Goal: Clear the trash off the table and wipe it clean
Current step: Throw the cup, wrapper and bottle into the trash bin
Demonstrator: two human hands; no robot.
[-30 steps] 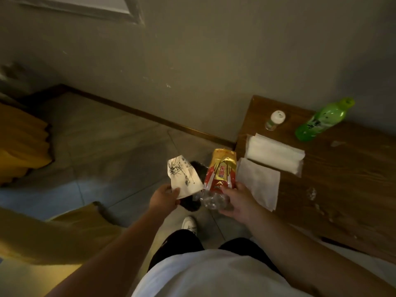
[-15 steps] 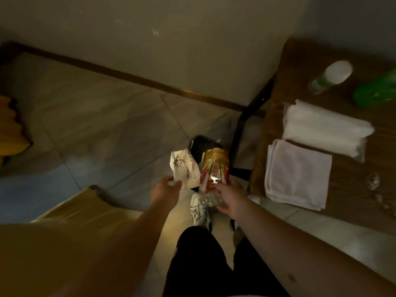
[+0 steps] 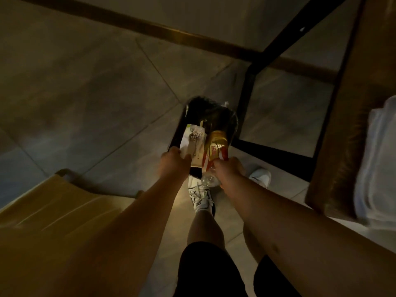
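Gray floor tiles (image 3: 90, 86) fill most of what I see, and the room is dim. A brown strip (image 3: 175, 37) runs along the bottom of the wall at the top. Far left and low, a yellow cloth (image 3: 53, 213) covers the corner.

My left hand (image 3: 173, 162) is closed on a white paper wrapper (image 3: 194, 142) with dark drawing on it. The wrapper pokes out past my fingers and sits over the open top of a black trash bin (image 3: 211, 110). The bin stands on the floor, just beside the dark table leg (image 3: 246, 97).

Next to the wrapper, my right hand (image 3: 228, 170) is wrapped around a gold and red snack bag (image 3: 215, 150). The bag also points into the bin. A clear crushed plastic bottle (image 3: 209, 180) is tucked under the same hand, touching the bag. I cannot tell how tight the hold on the bottle is.

Below the hands I see my white shoe (image 3: 201, 197) with dark marks, and another white shoe (image 3: 260, 177) more to the right. My black shorts (image 3: 205, 271) are at the bottom.

On the right is the brown wooden table (image 3: 347, 125), seen from its edge. A white towel (image 3: 377, 163) lies on it at the far right, blurry.
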